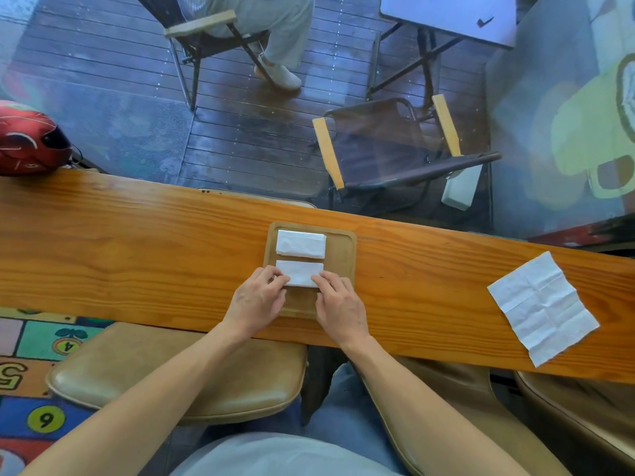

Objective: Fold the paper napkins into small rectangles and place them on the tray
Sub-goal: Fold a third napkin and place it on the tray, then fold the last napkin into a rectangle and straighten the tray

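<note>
Wooden tray [345,255] sits on the worktop [137,249]. Two folded napkins lie in it: far napkin [301,244] untouched, near napkin [299,273] pinched at its ends by left hand [256,298] and right hand [338,304]. One unfolded napkin [543,307] lies well right.

The left hand [256,300] covers the near-left corner of the nearer folded napkin [299,273], and the right hand [338,305] covers its near-right corner, so that edge is out of sight. Both hands also hide the near rim of the tray [347,255]. The desk [137,255] runs off both sides of the picture. The red helmet [31,142] is cut by the left edge. Beyond the glass, the seated person [275,32] shows only as legs and a shoe.
</note>
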